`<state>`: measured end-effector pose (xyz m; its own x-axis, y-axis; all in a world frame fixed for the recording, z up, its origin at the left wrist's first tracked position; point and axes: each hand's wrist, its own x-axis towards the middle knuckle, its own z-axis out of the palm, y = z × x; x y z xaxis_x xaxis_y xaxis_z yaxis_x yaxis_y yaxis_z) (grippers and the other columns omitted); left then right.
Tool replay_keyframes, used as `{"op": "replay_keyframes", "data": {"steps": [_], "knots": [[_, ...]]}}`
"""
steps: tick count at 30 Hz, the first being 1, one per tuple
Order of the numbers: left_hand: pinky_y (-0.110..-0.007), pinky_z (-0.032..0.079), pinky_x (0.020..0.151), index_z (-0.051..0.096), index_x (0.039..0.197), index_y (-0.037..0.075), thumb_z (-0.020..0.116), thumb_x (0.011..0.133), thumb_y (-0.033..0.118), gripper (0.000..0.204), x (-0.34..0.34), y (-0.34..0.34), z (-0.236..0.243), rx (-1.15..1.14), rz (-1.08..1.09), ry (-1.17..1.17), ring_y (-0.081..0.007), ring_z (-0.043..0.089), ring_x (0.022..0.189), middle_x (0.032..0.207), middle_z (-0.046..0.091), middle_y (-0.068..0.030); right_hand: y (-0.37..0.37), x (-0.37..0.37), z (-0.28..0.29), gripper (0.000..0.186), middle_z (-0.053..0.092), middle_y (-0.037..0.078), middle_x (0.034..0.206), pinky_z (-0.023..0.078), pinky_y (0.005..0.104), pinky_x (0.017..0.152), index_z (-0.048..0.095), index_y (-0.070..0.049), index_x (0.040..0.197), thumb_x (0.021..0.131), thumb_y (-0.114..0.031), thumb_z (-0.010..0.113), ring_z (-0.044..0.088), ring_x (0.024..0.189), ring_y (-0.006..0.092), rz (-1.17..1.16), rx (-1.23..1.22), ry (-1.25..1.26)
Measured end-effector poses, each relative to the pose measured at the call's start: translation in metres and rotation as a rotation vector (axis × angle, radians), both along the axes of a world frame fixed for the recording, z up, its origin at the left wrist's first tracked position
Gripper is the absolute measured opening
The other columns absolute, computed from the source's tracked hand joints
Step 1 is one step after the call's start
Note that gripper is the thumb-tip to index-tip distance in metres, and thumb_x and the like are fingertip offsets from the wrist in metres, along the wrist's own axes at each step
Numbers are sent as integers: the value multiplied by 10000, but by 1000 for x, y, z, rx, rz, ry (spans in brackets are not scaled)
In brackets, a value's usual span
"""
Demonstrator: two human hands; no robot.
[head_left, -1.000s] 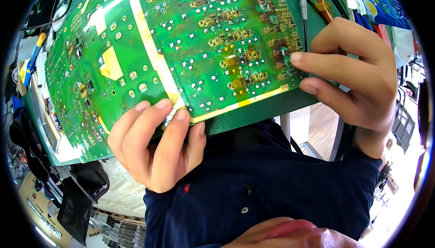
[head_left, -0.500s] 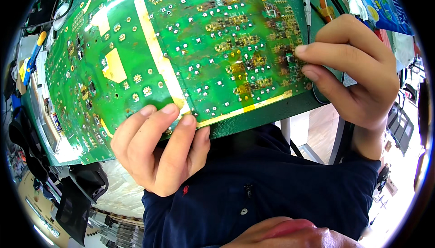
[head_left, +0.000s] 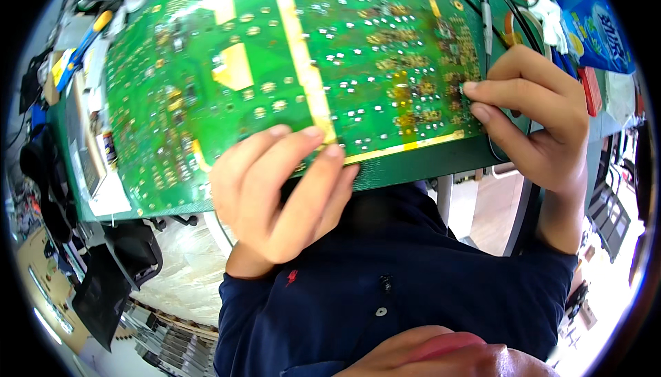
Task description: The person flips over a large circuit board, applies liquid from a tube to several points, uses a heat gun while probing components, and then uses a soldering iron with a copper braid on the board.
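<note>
A large green circuit board (head_left: 268, 67) spans the upper middle, with gold-coloured strips, rows of solder joints and darkened, brownish patches on its right part. A strip of amber see-through tape (head_left: 403, 98) crosses that part. My left hand (head_left: 282, 191) grips the board's near edge, its fingertips on the upper face beside a long gold strip (head_left: 306, 60). At the right edge, my right hand (head_left: 533, 112) has thumb and forefinger closed on the board, its other fingers curled. The board's underside is hidden.
A green mat (head_left: 392, 177) lies under the board. Beyond my right hand are a grey probe with a cable (head_left: 485, 12), a tape roll (head_left: 511, 29), a blue packet (head_left: 595, 33) and a red block (head_left: 590, 91). A blue-and-yellow tool (head_left: 82, 50) lies at the far left.
In the picture, the board and my left hand have shifted right and upward. My right hand keeps its place at the board's right edge, slightly lower in view.
</note>
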<state>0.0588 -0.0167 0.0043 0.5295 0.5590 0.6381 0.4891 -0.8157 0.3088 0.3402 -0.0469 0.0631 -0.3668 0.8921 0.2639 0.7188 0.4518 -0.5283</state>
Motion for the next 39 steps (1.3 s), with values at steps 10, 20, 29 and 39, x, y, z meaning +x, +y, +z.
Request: {"op": "replay_keyframes", "data": {"steps": [10, 20, 29, 39], "knots": [[-402, 456, 839, 718, 883, 135, 840, 645, 198, 274, 0, -2, -3, 111, 75, -125, -268, 617, 967, 1033, 678, -31, -6, 1, 16, 954, 581, 74, 904, 421, 314, 661, 561, -63, 1372, 509, -246, 924, 494, 747, 198, -115, -234, 14], [-483, 376, 980, 711, 843, 161, 827, 670, 204, 212, -9, -2, 7, 80, 77, -166, -292, 544, 1107, 1137, 642, -29, -13, 2, 0, 848, 584, 77, 905, 454, 320, 712, 587, -37, 1331, 557, -162, 909, 521, 759, 198, -36, -90, 50], [-426, 402, 919, 711, 842, 130, 837, 669, 181, 220, -15, -5, 7, 103, 96, -118, -297, 570, 1061, 1104, 656, -47, -18, 2, -11, 739, 592, 104, 917, 458, 342, 704, 602, -25, 1295, 638, -206, 886, 569, 785, 227, -1, -6, 68], [-391, 430, 851, 714, 950, 110, 832, 676, 155, 302, -7, -7, -1, 120, 124, -133, -284, 585, 1010, 1075, 653, -54, -5, 17, -22, 273, 704, 52, 810, 423, 262, 596, 703, -10, 1092, 868, -162, 737, 537, 645, 115, -277, -59, 254]]}}
